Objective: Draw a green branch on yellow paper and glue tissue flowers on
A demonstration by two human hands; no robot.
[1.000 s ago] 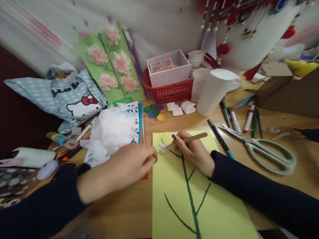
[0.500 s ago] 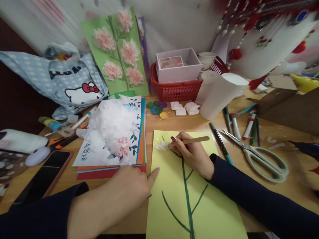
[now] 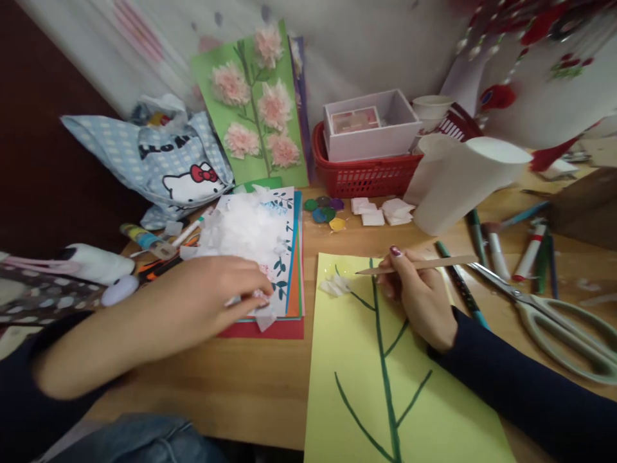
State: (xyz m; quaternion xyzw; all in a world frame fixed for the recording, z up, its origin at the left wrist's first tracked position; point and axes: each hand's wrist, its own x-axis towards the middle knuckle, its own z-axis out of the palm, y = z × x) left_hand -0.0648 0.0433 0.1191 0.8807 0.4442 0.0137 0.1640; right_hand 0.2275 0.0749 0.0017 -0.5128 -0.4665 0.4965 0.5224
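My right hand (image 3: pixel 421 292) grips a thin wooden craft stick (image 3: pixel 450 261), its narrow tip pointing left over a yellow sheet (image 3: pixel 354 347). Dark green branching lines are drawn on that sheet. A small crumpled piece of white tissue paper (image 3: pixel 336 285) sits at its upper left, just beyond the stick's tip. My left hand (image 3: pixel 212 292) is at the near side of a heap of white tissue pieces (image 3: pixel 248 222) lying on stacked coloured sheets (image 3: pixel 295 283). Its fingers are pinched on a scrap of white tissue paper; part of the pinch is hidden.
Scissors (image 3: pixel 544 321) and several markers (image 3: pixel 465 289) lie right of the yellow sheet. Behind stand a red basket (image 3: pixel 366 180) with a white box (image 3: pixel 371 145), white paper cylinders (image 3: pixel 465 186) and a green flower picture (image 3: pixel 260 122). A checked bag (image 3: pixel 187 154) is at left.
My left hand has moved left from the yellow sheet's edge to the tissue heap. The right hand has drawn the stick rightward off the tissue piece, which stays on the sheet. The view has shifted left.
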